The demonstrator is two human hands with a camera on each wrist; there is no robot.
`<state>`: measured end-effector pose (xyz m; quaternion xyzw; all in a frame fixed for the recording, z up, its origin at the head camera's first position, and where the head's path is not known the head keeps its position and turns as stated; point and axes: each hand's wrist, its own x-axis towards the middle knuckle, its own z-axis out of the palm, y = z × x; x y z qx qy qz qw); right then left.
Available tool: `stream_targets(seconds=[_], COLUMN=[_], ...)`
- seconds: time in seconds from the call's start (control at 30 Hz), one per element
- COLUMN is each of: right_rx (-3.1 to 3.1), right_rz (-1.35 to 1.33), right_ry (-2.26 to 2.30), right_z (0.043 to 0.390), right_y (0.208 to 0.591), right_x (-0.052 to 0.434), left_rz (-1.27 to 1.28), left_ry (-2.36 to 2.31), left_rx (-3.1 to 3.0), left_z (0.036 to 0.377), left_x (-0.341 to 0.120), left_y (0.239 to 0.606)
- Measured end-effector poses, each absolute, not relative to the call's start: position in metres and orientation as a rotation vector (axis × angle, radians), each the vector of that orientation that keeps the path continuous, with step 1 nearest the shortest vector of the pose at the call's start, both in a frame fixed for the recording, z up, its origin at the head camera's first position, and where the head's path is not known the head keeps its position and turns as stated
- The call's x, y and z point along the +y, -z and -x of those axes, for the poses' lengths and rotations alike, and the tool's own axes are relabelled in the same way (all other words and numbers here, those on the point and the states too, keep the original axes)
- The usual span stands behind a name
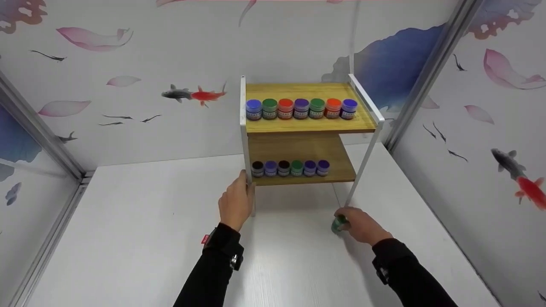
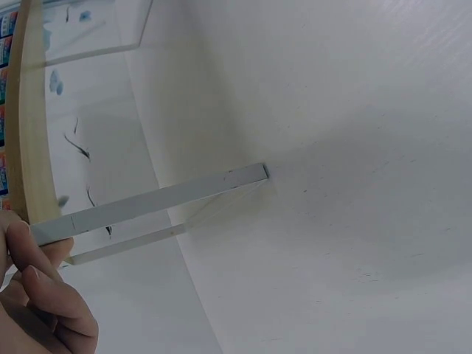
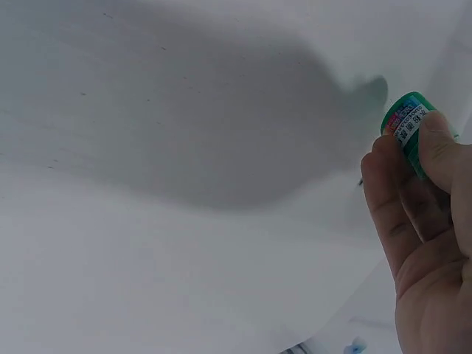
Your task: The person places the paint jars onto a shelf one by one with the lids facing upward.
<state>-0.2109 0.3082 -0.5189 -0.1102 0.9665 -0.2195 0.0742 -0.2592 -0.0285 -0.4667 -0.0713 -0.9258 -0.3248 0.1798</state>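
Note:
A two-tier rack [image 1: 313,126] with wooden boards and a white frame stands on the white table. My left hand [image 1: 236,201] grips its front left post, just below the lower board's edge; the left wrist view shows the fingers [image 2: 55,295] around the white post [image 2: 155,203]. Low by the front right leg, my right hand [image 1: 362,224] holds a small green paint jar [image 1: 338,224]. In the right wrist view thumb and fingers pinch this labelled jar [image 3: 405,125] just above the table. Whether the right hand touches the leg I cannot tell.
On the upper board [image 1: 294,90] several paint jars with blue, green, orange and purple lids line up. Another row of jars, with black, purple and green lids, sits along the lower board [image 1: 294,147]. Printed walls [image 1: 192,55] enclose the table [image 1: 149,221] behind and at both sides.

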Motion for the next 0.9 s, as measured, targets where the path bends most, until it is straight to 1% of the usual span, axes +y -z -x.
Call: stream_targets(seconds=[0.2, 0.5, 0.9], right_rx=[2.898, 2.881, 2.872], right_rz=[0.371, 0.331, 0.308], right_ry=[0.671, 0.597, 0.620], right_z=[0.209, 0.214, 0.216], right_y=[0.517, 0.513, 0.501], right_x=[0.308, 0.308, 0.302], left_rz=[0.204, 0.196, 0.204], left_ry=[0.913, 0.921, 0.918], left_rx=[-2.628, -2.646, -2.631], left_z=[0.260, 0.261, 0.261], left_x=[-0.028, -0.028, -0.029], left_y=[0.466, 0.464, 0.469])
